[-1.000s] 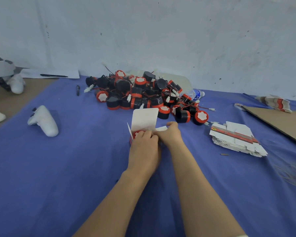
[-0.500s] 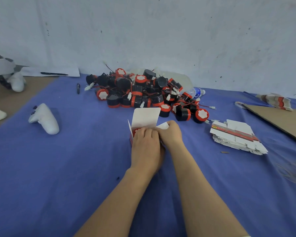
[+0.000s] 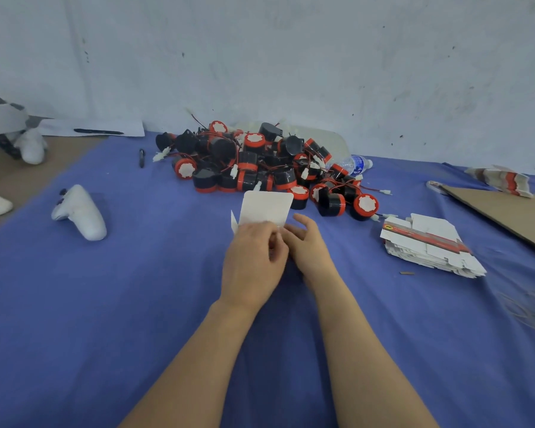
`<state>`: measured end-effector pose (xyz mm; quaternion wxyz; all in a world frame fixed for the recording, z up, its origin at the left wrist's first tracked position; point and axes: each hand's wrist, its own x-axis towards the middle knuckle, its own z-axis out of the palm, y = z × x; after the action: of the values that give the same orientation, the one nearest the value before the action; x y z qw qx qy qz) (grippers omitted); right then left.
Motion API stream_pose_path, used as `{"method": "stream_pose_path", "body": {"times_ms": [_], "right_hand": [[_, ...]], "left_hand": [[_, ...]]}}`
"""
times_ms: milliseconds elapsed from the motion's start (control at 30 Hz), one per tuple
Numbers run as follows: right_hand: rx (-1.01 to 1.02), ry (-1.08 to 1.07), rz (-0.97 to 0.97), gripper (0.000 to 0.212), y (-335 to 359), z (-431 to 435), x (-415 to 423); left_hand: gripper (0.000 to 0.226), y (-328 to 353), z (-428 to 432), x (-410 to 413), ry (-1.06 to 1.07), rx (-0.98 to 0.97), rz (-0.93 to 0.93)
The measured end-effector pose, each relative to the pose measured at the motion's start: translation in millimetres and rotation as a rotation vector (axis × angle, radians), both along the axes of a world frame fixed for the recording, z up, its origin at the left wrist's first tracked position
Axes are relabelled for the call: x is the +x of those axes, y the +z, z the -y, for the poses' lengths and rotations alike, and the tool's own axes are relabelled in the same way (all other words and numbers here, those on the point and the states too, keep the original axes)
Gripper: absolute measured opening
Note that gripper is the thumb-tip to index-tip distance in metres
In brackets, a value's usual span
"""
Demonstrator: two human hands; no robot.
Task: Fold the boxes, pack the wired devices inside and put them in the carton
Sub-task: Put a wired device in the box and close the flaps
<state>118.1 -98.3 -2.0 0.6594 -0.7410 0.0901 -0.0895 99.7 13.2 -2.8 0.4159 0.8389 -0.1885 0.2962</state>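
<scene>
Left hand's (image 3: 254,261) grip holds the box (image 3: 236,224) at mid-surface; right hand (image 3: 306,247), grip wide, presses its side. Fold sides in flat before lowering the upright lid (image 3: 267,206).

Head-worn camera looks forward and down (from close) over blue cloth (image 3: 105,319).

The left hand (image 3: 254,261) slides forward over the mouth of the box (image 3: 266,206), and the device's red top disappears under its fingers. The right hand (image 3: 306,245) loosens, its fingers uncurling beside the box, and the side flap slips between both hands.
</scene>
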Motion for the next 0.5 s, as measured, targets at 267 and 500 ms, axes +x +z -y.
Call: {"method": "stream_pose_path", "body": {"times_ms": [267,500], "right_hand": [[-0.143,-0.005,0.123,0.03,-5.8,-5.0,0.0],[-0.324,0.006,0.145,0.018,-7.9,-3.6,-0.4]], "left_hand": [[0.034,1.8,-21.9,18.8,-0.048,-0.696,-0.444],[0.021,-6.2,-25.2,18.0,-0.255,-0.582,-0.452]]}}
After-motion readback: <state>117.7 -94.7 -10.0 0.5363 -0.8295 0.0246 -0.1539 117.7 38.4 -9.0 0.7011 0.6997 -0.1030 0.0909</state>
